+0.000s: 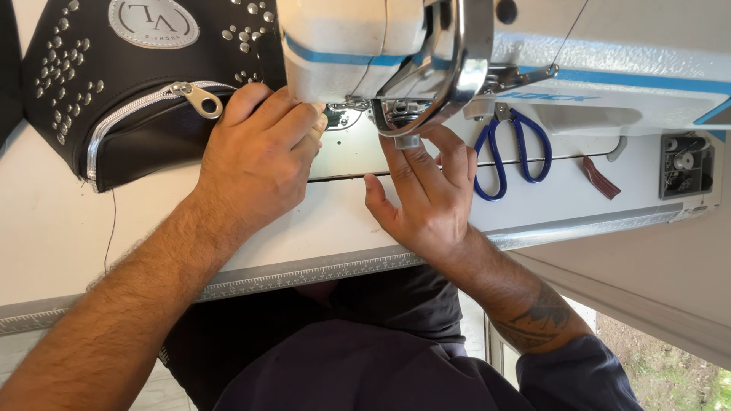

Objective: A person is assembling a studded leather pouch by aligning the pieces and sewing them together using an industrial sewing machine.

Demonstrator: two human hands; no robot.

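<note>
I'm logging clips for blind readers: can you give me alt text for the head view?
Two bare hands work at the needle area of a white sewing machine: the left hand rests beside a black studded bag with a silver zipper, the right hand reaches fingers up under the presser foot. Blue scissors lie on the machine bed to the right.

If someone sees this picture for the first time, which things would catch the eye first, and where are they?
First come the two bare hands in the middle: the left hand and the right hand both reach under the head of the white sewing machine at the top. Next is the black bag at the upper left, with silver studs and a zipper, which the left hand touches. The blue scissors lie on the machine bed, right of the right hand.
</note>
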